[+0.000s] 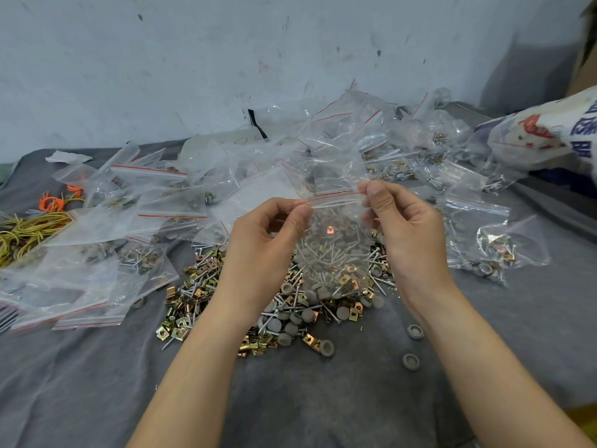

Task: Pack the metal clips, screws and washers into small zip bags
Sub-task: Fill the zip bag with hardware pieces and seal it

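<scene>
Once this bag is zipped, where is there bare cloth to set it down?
Two bare patches of grey cloth: near left, bordered by the left bags and the loose pile of hardware; near right, in front of the filled bags. Crowded: everything toward the wall, and under the held bag.

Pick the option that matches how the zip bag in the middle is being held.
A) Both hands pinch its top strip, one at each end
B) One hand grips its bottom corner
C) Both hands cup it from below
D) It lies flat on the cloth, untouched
A: the left hand and the right hand each pinch one end of the red-lined top strip of the zip bag, which hangs over the pile of hardware.
</scene>
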Tool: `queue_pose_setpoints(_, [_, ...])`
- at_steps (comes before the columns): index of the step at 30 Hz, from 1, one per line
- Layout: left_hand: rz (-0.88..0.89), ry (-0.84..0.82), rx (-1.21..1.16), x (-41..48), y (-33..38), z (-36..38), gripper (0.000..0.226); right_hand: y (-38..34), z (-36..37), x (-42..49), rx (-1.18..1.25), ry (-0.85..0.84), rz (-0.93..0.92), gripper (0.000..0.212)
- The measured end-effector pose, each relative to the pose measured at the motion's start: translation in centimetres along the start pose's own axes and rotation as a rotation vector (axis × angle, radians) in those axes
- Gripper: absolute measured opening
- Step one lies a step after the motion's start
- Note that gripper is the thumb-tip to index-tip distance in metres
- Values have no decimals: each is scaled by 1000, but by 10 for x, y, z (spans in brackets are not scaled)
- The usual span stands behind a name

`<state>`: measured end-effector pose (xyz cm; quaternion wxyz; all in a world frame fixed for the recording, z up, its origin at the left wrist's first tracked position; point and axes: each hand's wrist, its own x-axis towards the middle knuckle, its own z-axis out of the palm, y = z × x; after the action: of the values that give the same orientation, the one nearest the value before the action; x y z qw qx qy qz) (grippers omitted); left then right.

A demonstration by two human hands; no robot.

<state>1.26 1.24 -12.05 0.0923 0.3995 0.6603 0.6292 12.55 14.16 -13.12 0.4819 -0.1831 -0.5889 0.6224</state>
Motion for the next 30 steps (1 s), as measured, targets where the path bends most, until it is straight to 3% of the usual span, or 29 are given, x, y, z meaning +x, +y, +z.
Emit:
queue_pose_setpoints(6, [27, 16, 1, -2, 4, 8, 10, -1, 0, -1, 28, -202, 188, 50])
queue_pose_setpoints(10, [39, 26, 49, -1, 3, 8, 10, -2, 0, -3, 29, -256, 169, 21])
queue_pose_setpoints(13, [46, 35, 121, -2, 2, 8, 14, -3, -3, -1, 3, -257, 137, 11])
queue_pose_setpoints(30, [28, -31, 54, -6, 10, 13, 7, -8, -1, -5, 37, -271, 41, 18])
